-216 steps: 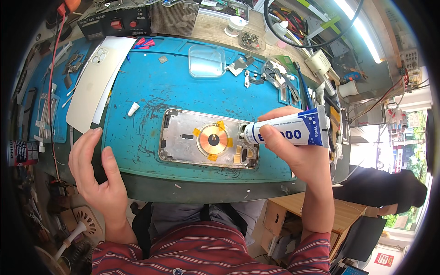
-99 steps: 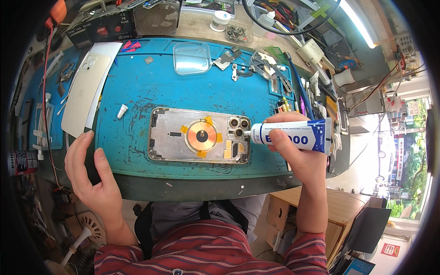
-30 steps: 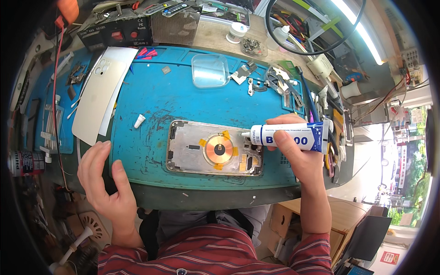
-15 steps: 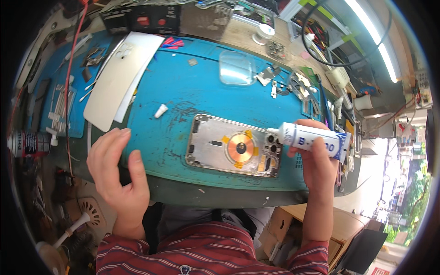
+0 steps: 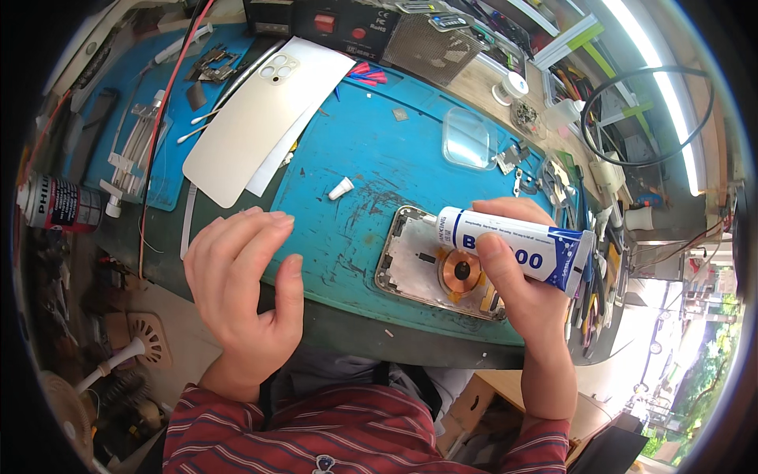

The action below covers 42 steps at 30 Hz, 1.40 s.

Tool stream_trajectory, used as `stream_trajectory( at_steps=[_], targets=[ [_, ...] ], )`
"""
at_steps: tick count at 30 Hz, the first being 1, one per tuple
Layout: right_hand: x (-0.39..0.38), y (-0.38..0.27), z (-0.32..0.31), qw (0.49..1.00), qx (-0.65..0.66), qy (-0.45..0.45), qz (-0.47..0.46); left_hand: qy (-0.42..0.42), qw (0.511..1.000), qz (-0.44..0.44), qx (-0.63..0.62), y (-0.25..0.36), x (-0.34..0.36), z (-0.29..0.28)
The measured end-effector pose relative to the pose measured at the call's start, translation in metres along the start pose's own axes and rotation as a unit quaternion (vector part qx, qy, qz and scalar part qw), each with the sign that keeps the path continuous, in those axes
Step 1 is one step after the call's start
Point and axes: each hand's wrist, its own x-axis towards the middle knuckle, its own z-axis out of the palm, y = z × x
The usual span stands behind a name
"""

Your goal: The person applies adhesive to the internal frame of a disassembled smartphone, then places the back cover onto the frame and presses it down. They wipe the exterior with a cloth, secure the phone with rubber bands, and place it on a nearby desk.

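Observation:
In my right hand [image 5: 525, 288] is a white and blue squeeze tube [image 5: 505, 241], gripped between thumb and fingers. Its narrow nozzle points left, over the far edge of an opened phone [image 5: 410, 257]. Part of that phone, camera end included, is hidden under the tube and hand. A copper charging coil [image 5: 461, 270] shows in its middle. My left hand [image 5: 249, 284] hovers left of the phone, empty, fingers slightly bent and thumb apart. Beyond it a small white cap [image 5: 341, 188] lies on the blue mat [image 5: 339, 257].
A cream phone back panel [image 5: 237, 134] lies at the left on white paper, beside cotton swabs [image 5: 197, 130]. A clear plastic lid [image 5: 469, 138] and small metal parts [image 5: 557, 178] sit at the far right. A spray can [image 5: 63, 205] lies at the left edge.
My right hand has brought the tube leftward over the phone, so its nozzle now sits above the far edge. The whole view has also turned left, shifting the bench rightward in the picture.

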Motion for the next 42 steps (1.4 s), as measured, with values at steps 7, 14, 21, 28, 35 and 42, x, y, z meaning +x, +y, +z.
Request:
stream_trajectory(
  at_steps=[7, 14, 21, 28, 35, 42],
  targets=[
    [0.005, -0.001, 0.007, 0.996, 0.065, -0.006, 0.057, -0.004, 1.0, 0.004, -0.003, -0.001, 0.0, 0.0],
    [0.004, -0.002, 0.007, 0.993, 0.087, 0.001, 0.073, -0.013, 1.0, 0.008, 0.003, 0.0, 0.002, -0.003],
    [-0.002, 0.001, -0.004, 0.999, 0.019, 0.004, 0.034, -0.001, 1.0, 0.005, -0.001, -0.001, 0.001, -0.001],
    [-0.008, 0.001, -0.001, 0.994, 0.025, -0.091, -0.055, -0.022, 1.0, 0.007, 0.0, 0.002, 0.005, -0.003],
    [-0.009, 0.0, 0.006, 0.992, 0.009, -0.111, -0.054, 0.002, 1.0, 0.007, -0.005, -0.001, 0.002, 0.001],
    [-0.009, -0.002, 0.006, 0.992, 0.012, -0.119, -0.036, 0.004, 1.0, 0.008, -0.004, -0.001, 0.002, 0.002]
  ],
)
